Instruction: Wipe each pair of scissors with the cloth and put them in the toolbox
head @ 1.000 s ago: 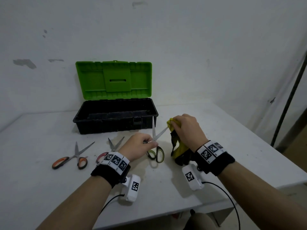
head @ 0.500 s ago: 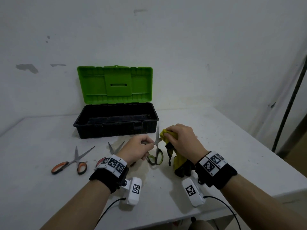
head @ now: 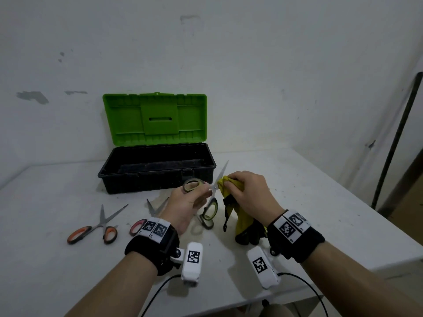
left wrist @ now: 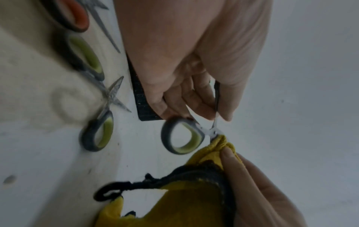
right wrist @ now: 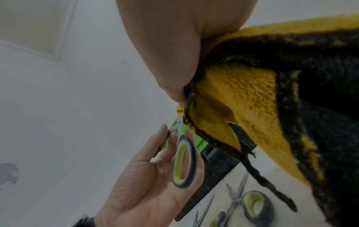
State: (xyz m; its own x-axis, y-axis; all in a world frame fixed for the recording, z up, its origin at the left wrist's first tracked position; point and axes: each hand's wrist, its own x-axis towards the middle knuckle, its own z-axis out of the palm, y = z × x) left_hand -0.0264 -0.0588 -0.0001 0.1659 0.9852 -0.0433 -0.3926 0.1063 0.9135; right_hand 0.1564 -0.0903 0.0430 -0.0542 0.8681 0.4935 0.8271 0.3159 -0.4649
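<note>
Just in front of the open toolbox (head: 158,172), the left hand (head: 185,202) pinches the green-handled scissors (head: 211,197) near their pivot, blades spread. The right hand (head: 247,193) closes its fingers around the yellow cloth (head: 242,220), bunched against one blade, hanging toward the worktop (head: 320,202).

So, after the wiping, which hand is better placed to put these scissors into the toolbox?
Probably the left hand. It already holds the green scissors and is close to the open toolbox. The right hand grips the cloth, which it needs for the next pairs.
</note>
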